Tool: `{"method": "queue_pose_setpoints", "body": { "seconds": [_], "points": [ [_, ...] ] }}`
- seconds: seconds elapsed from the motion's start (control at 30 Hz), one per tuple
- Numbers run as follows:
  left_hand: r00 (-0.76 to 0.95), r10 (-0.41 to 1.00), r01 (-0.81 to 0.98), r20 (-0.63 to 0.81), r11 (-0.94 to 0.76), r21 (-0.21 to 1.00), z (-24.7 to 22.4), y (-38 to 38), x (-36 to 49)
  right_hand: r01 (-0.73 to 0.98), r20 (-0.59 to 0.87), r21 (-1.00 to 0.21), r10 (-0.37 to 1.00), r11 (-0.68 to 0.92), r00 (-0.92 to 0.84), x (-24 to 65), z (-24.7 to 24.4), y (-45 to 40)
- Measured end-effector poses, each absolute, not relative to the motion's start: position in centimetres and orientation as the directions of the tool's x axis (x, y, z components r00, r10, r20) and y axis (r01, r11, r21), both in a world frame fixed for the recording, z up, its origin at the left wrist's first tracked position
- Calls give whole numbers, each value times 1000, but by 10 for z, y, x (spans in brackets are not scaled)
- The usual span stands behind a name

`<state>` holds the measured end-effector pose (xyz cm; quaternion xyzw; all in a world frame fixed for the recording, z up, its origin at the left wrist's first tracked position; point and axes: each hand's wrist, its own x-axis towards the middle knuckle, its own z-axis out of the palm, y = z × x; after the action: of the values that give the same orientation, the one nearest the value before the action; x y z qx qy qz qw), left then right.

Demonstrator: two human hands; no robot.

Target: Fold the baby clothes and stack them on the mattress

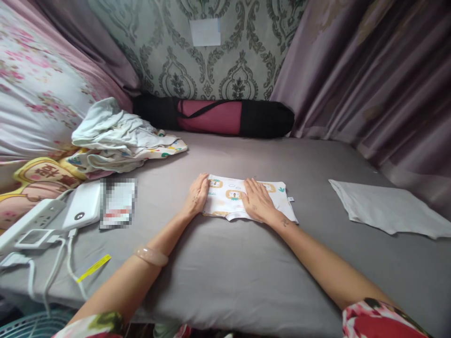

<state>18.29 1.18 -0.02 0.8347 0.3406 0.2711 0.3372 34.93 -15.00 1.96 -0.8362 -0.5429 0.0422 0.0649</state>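
Note:
A small white garment [225, 206] with orange lion-like prints lies folded flat on the grey sheet, a little tag at its right side. My right hand [259, 199] rests palm down on its middle, fingers stretched forward. At the garment's left edge, my left hand [198, 195] stands on its side with straight fingers against the cloth. Neither hand grips anything. A plain white folded garment [391, 209] lies apart on the right.
A heap of crumpled clothes [116, 134] sits back left. Behind it lies a black and maroon long bag [211, 115]. At left are a power strip [35, 220], a white power bank [82, 204], cables, a blurred-out packet [118, 204] and a yellow strip [94, 268]. Curtains [352, 70] hang right.

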Motion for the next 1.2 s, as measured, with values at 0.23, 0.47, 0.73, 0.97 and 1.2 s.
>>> {"method": "queue_pose_setpoints", "body": {
  "seconds": [0.23, 0.47, 0.73, 0.97, 1.2],
  "points": [
    [605, 764, 369, 226, -520, 770, 2, 11, 182, 911, 9, -149, 921, -385, 390, 338, 23, -138],
    [604, 766, 382, 220, -521, 763, 2, 11, 182, 912, 9, -211, 932, -352, 362, 319, 17, -124],
    [604, 760, 356, 241, -528, 771, 0, 13, 183, 934, 67, -212, 949, -288, 308, 298, 21, -104],
    [605, 759, 322, 240, -509, 798, 0, 12, 183, 932, 46, -215, 950, -292, 308, 286, 21, -92],
    [590, 773, 280, 233, -466, 839, -4, 16, 183, 935, 100, -274, 960, -226, 262, 265, 15, -75]
  ]
}}
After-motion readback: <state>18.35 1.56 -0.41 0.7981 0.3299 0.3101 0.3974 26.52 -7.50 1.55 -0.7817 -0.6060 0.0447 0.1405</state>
